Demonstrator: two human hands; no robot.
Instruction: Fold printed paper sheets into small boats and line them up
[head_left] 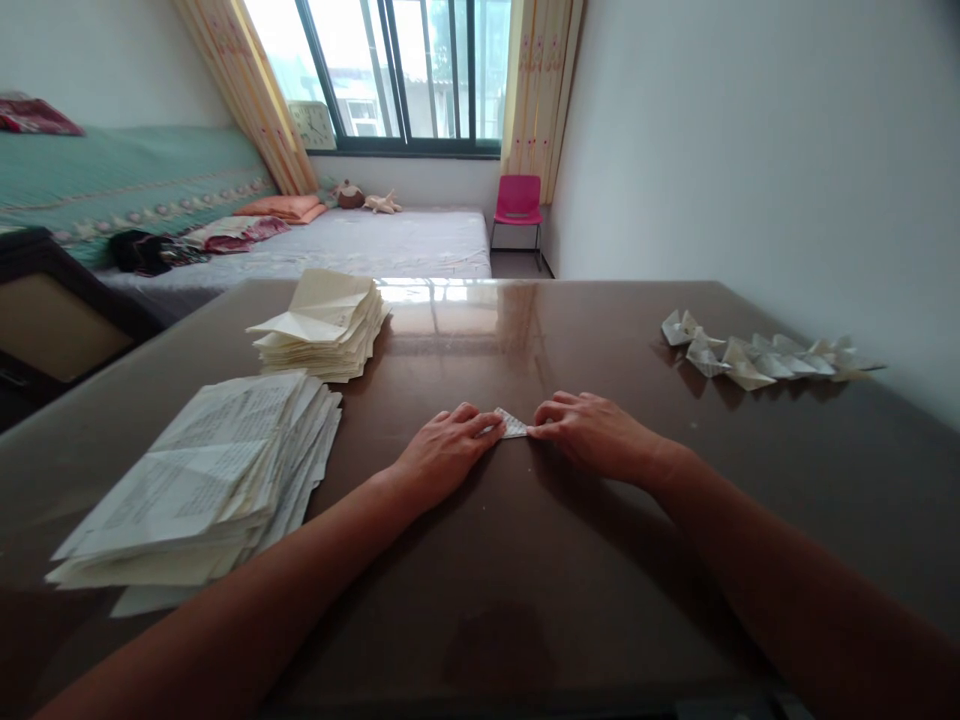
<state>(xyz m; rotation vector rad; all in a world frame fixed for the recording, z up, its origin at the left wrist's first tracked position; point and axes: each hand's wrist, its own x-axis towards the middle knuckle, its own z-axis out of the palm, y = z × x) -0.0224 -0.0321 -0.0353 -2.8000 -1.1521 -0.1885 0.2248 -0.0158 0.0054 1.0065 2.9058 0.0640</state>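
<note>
A small folded piece of printed paper (pixel 513 425) lies on the brown table between my two hands. My left hand (pixel 452 440) has its fingers closed on the paper's left side, pressing it to the tabletop. At the paper's right corner, the fingertips of my right hand (pixel 581 428) are pinched together on its tip. My fingers cover part of the paper's left end. Its visible part is a little triangle.
Left of my arm lies a stack of printed sheets (pixel 225 450), with a second stack of cream paper (pixel 322 325) behind it. Several folded paper pieces (pixel 750 360) stand in a row at the table's right. Beyond the table (pixel 480 600) are a bed (pixel 420 240) and a pink chair (pixel 519 202).
</note>
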